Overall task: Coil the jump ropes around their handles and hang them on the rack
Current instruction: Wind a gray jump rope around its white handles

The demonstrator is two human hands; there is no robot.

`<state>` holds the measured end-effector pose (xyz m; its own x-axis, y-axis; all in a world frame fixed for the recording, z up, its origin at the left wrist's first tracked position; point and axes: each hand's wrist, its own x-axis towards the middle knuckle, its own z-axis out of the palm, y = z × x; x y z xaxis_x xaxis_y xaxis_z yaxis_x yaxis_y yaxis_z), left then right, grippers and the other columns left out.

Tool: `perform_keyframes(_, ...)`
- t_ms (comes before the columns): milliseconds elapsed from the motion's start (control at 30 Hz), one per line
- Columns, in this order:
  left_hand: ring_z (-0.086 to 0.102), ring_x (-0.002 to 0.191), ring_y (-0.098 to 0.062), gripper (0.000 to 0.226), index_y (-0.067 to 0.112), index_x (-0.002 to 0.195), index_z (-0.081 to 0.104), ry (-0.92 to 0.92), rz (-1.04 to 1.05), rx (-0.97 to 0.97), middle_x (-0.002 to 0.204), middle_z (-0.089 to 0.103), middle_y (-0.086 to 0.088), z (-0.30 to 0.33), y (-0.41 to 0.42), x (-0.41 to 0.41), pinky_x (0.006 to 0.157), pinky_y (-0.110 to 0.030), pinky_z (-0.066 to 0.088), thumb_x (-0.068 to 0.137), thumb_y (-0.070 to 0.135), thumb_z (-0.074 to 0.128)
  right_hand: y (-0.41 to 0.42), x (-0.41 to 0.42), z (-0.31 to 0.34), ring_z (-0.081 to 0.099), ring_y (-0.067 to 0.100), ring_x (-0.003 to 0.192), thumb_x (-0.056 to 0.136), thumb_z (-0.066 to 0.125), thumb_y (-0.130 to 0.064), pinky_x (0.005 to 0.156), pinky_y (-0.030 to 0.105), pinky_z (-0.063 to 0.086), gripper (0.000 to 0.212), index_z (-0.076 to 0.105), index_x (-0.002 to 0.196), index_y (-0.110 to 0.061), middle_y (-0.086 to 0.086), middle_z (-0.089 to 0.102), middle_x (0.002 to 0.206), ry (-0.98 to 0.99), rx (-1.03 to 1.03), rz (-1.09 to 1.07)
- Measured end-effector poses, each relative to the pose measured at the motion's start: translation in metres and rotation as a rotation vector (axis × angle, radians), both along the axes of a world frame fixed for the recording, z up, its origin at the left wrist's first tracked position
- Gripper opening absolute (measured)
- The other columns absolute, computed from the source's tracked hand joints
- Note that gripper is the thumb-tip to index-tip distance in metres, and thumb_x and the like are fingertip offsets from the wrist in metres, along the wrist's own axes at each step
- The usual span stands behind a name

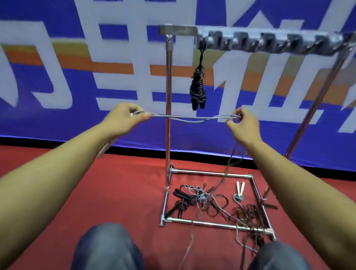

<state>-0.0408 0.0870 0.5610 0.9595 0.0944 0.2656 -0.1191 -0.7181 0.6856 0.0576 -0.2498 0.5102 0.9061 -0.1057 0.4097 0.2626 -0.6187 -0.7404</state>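
Left hand (126, 118): fingers curled, pinching one end of the thin grey rope (186, 118).
Right hand (241, 125): fingers curled, pinching the other end of the same rope.
Grey rope: smooth, thin cord, doubled into two strands, stretched sideways between both hands, one strand sagging a little in the middle.
Rack (168, 106): shiny round metal poles, flat top bar with a row of small hooks, square frame at the bottom.
Hung jump rope (198, 88): black, wound tight round its two handles, hanging from the first hook on the left end of the row.
Loose ropes (221, 206): messy tangle of brown, grey and black cords on the floor inside the square frame.
Black handles (179, 194): fat, dark grips at the left of the tangle.
White handles (240, 188): two slim sticks, side by side, near the back bar.
Floor (120, 183): red, fuzzy carpet.
Wall banner (74, 69): blue cloth with big white shapes and an orange stripe.
Knees (106, 250): grey jeans, low in view.
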Motion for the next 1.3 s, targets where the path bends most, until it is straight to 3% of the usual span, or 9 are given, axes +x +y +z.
perform_keyframes(200, 0.063, 0.084, -0.022, 0.029, 0.025, 0.079, 0.067, -0.105, 0.086, 0.035, 0.082, 0.068, 0.0, 0.029, 0.001, 0.028, 0.072, -0.034, 0.046, 0.097, 0.044, 0.055, 0.014, 0.017, 0.178, 0.041, 0.015, 0.095, 0.084, 0.041, -0.035, 0.082, 0.023, 0.027, 0.034, 0.067, 0.092, -0.015, 0.002, 0.05, 0.094, -0.479, -0.17, 0.162)
perform_keyframes(367, 0.066, 0.061, -0.018, 0.029, 0.027, 0.079, 0.067, -0.239, 0.125, -0.148, 0.062, 0.067, 0.001, 0.039, -0.031, 0.033, 0.068, -0.037, 0.054, 0.098, 0.042, 0.052, 0.008, 0.019, 0.23, 0.04, 0.02, 0.084, 0.093, 0.035, -0.04, 0.071, 0.03, 0.025, 0.035, 0.049, 0.066, -0.024, 0.005, 0.046, 0.08, -0.556, -0.21, 0.113)
perform_keyframes(533, 0.067, 0.063, -0.013, 0.029, 0.026, 0.08, 0.065, -0.166, 0.193, -0.316, 0.063, 0.071, 0.008, -0.017, -0.07, 0.024, 0.071, -0.039, 0.054, 0.1, 0.035, 0.047, -0.012, 0.001, 0.159, 0.057, 0.026, 0.105, 0.097, 0.043, -0.035, 0.08, 0.034, 0.04, 0.04, 0.073, 0.1, -0.009, 0.01, 0.063, 0.111, -0.179, -0.124, 0.018)
perform_keyframes(633, 0.067, 0.067, -0.016, 0.029, 0.024, 0.081, 0.065, -0.087, 0.14, -0.416, 0.06, 0.069, 0.005, -0.073, -0.101, 0.019, 0.071, -0.04, 0.054, 0.1, 0.031, 0.046, 0.001, -0.047, 0.079, 0.054, 0.005, 0.114, 0.094, 0.043, -0.024, 0.09, 0.024, 0.042, 0.037, 0.068, 0.121, -0.023, -0.002, 0.06, 0.132, -0.074, 0.157, 0.111)
perform_keyframes(767, 0.053, 0.049, -0.002, 0.034, 0.02, 0.067, 0.061, 0.005, -0.148, -0.452, 0.048, 0.058, 0.008, -0.126, -0.149, 0.006, 0.056, -0.026, 0.042, 0.099, 0.024, 0.053, 0.039, -0.108, -0.051, 0.038, -0.001, 0.134, 0.079, 0.056, -0.021, 0.112, 0.017, 0.029, 0.062, 0.046, 0.139, -0.034, -0.012, 0.046, 0.144, 0.089, -0.017, 0.502)
perform_keyframes(933, 0.056, 0.056, 0.004, 0.025, 0.018, 0.073, 0.064, 0.125, -0.41, -0.504, 0.06, 0.064, 0.018, -0.159, -0.159, -0.001, 0.058, -0.011, 0.043, 0.097, 0.02, 0.056, 0.031, -0.109, -0.129, 0.063, 0.002, 0.093, 0.086, 0.071, -0.013, 0.086, 0.027, 0.052, 0.049, 0.047, 0.128, -0.026, -0.008, 0.066, 0.106, 0.285, 0.211, 0.538)
perform_keyframes(1033, 0.043, 0.044, 0.002, 0.028, 0.013, 0.069, 0.061, 0.183, -0.417, -0.493, 0.047, 0.051, 0.015, -0.155, -0.142, 0.005, 0.046, -0.013, 0.037, 0.094, 0.025, 0.061, 0.025, -0.087, -0.144, 0.051, 0.004, 0.064, 0.089, 0.063, -0.029, 0.064, 0.029, 0.044, 0.01, 0.056, 0.084, -0.033, -0.01, 0.058, 0.069, 0.321, -0.108, 0.54)
perform_keyframes(1167, 0.044, 0.047, 0.003, 0.022, 0.017, 0.073, 0.06, 0.31, -0.432, -0.227, 0.05, 0.051, 0.019, -0.163, -0.117, 0.016, 0.049, -0.01, 0.034, 0.093, 0.02, 0.066, 0.007, -0.046, -0.149, 0.056, 0.014, 0.068, 0.089, 0.062, -0.014, 0.063, 0.027, 0.037, 0.015, 0.063, 0.083, -0.028, -0.01, 0.06, 0.069, 0.149, -0.203, 0.158)
perform_keyframes(1300, 0.053, 0.057, 0.002, 0.02, 0.024, 0.085, 0.063, 0.35, -0.477, 0.013, 0.063, 0.061, 0.018, -0.186, -0.112, 0.019, 0.058, -0.017, 0.04, 0.101, 0.024, 0.053, -0.006, -0.034, -0.141, 0.055, 0.0, 0.061, 0.096, 0.06, -0.015, 0.06, 0.013, 0.042, 0.007, 0.065, 0.092, -0.017, -0.009, 0.059, 0.071, 0.077, 0.144, 0.101)
